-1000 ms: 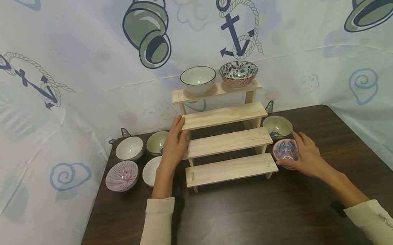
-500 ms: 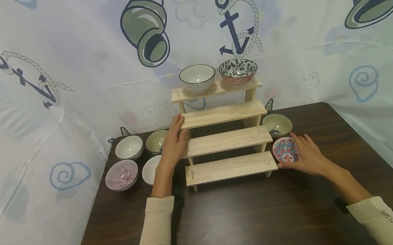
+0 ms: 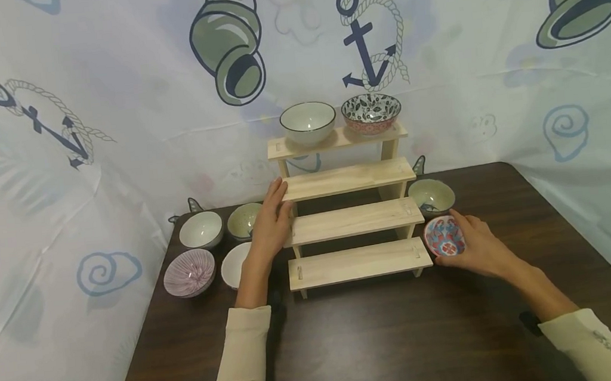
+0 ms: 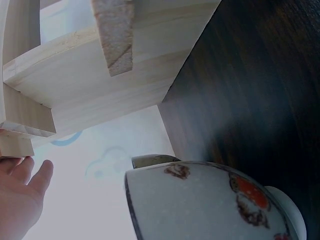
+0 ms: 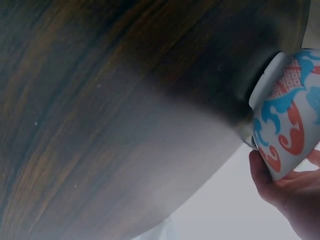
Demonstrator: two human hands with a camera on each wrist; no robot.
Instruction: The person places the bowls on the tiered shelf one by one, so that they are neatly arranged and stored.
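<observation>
Okay, sleeves (image 3: 245, 351): cream, one per arm.
Table (image 3: 382, 340): dark wood, carries stepped wooden stand (image 3: 357, 264) and lower bowls.
Right hand (image 3: 479, 247): thumb and fingers pinching red-blue bowl (image 3: 441, 236) across its sides.
Bowl spot: upright on table, just right of stand's bottom step.
Front-left bowls: purple-striped bowl (image 3: 189, 274); white bowl (image 3: 233, 266), partly behind left forearm (image 3: 253, 281).
Left hand (image 3: 272, 223): fingers extended, touching stand's left edge.
Rear-left bowls: grey-white bowl (image 3: 201, 230), olive bowl (image 3: 242, 220).
Rear right: green bowl (image 3: 431, 195), just behind red-blue one.
Top step: black-rimmed bowl (image 3: 308, 124), floral bowl (image 3: 370, 113), side by side.
Backdrop (image 3: 139, 66): shells, anchors printed.
</observation>
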